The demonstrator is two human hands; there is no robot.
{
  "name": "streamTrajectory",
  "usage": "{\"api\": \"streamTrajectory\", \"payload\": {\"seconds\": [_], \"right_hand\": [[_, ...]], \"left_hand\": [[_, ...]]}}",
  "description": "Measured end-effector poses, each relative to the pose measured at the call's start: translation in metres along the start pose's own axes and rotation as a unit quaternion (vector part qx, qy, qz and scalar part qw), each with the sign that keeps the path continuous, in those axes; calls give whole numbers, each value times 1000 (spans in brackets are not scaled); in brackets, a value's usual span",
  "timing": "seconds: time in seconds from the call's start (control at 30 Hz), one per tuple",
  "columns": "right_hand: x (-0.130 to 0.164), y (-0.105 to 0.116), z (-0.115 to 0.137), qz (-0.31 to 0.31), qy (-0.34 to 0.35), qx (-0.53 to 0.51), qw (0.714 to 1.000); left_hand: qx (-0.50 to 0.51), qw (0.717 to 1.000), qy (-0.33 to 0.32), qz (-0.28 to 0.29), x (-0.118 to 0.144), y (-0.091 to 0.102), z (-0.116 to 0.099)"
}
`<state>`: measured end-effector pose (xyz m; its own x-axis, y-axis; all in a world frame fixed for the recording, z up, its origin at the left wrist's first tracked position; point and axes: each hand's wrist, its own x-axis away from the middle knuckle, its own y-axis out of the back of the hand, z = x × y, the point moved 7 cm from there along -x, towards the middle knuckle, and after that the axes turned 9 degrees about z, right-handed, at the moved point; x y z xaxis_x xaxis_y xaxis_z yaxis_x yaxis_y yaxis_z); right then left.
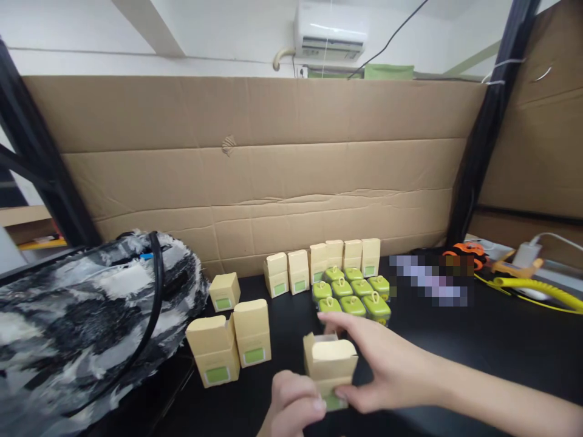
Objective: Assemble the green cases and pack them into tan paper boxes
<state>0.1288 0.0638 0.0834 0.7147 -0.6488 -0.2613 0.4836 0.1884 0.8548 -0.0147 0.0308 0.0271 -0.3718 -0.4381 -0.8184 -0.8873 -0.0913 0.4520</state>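
Note:
A small cream cardboard box (330, 370) stands on the black table with its top flap partly raised. My right hand (382, 364) grips this box from the right, thumb on the front and fingers behind. Just in front of its lower left corner is my left hand (294, 403), fingers curled closed; whether they pinch anything is hidden. Behind the box sit several green-lidded containers (353, 305) with loop handles, packed together. To the left are two similar upright boxes, one (214, 352) nearer and another (252, 334) beside it.
A shorter cream box (225, 291) and a row of upright boxes (298, 271) stand before the cardboard wall (255, 176). A black-and-white bag (104, 321) fills the left side. On the right lie a yellow coiled cord (537, 288) and an orange object (467, 255).

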Motion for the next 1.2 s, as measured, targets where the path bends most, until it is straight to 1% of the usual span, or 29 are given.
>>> {"api": "streamTrajectory", "payload": {"seconds": [0.03, 0.07, 0.1, 0.13, 0.17, 0.23, 0.27, 0.3, 0.33, 0.43, 0.5, 0.6, 0.67, 0.7, 0.8, 0.87, 0.93, 1.0, 1.07, 1.1, 1.17, 1.2], "right_hand": [[9, -1, -2, 1, -1, -14, 1000], [16, -1, -4, -1, -1, -26, 1000], [21, -2, -6, -6, 2, -33, 999], [24, -2, -8, -12, 7, -37, 999], [27, -3, -9, -15, 13, -40, 999], [30, -3, -10, -18, 30, -38, 999], [32, -1, -9, -19, 42, -38, 998], [34, 2, -7, -24, 55, -44, 997], [36, 5, -4, -28, 67, -57, 996], [42, 15, 10, -40, 103, -104, 988], [43, 18, 17, -53, 107, -116, 986], [44, 21, 18, -110, 79, -115, 984], [43, 20, 15, -126, 67, -90, 986], [42, 17, 14, -114, 63, -64, 989], [38, 5, 9, -36, 42, 19, 998], [36, -4, 4, 1, 23, 47, 999], [35, -8, 2, 8, 16, 47, 999], [35, -9, 2, 8, 22, 20, 1000], [35, -4, -1, 18, 38, -39, 998], [35, 3, -5, 15, 41, -67, 997], [37, 25, -21, -25, 18, -84, 996], [38, 38, -32, -55, -11, -60, 997]], "left_hand": [[7, 999, -2, -38, -2, 4, 0], [18, 998, -1, -64, -4, 6, 0], [30, 997, 5, -74, -8, 7, 0], [40, 998, 35, -43, -13, 3, 3], [52, 996, 71, 6, -18, -3, 6], [77, 981, 136, 117, -21, -14, 10], [89, 972, 155, 155, -21, -17, 10], [99, 965, 168, 177, -20, -17, 11], [110, 961, 177, 183, -18, -16, 11], [163, 954, 203, 150, -14, -10, 16], [192, 945, 224, 138, -11, -10, 20], [213, 932, 251, 153, -11, -12, 21], [237, 921, 260, 170, -14, -12, 19], [250, 915, 263, 178, -16, -12, 19], [271, 902, 266, 204, -16, -15, 22], [266, 897, 273, 224, -13, -21, 27], [262, 895, 275, 235, -9, -27, 31], [267, 894, 279, 227, -7, -29, 32], [279, 888, 298, 211, -7, -28, 30], [286, 882, 312, 206, -7, -28, 29], [292, 873, 335, 201, -7, -26, 26], [289, 872, 340, 199, -8, -25, 24]]}}
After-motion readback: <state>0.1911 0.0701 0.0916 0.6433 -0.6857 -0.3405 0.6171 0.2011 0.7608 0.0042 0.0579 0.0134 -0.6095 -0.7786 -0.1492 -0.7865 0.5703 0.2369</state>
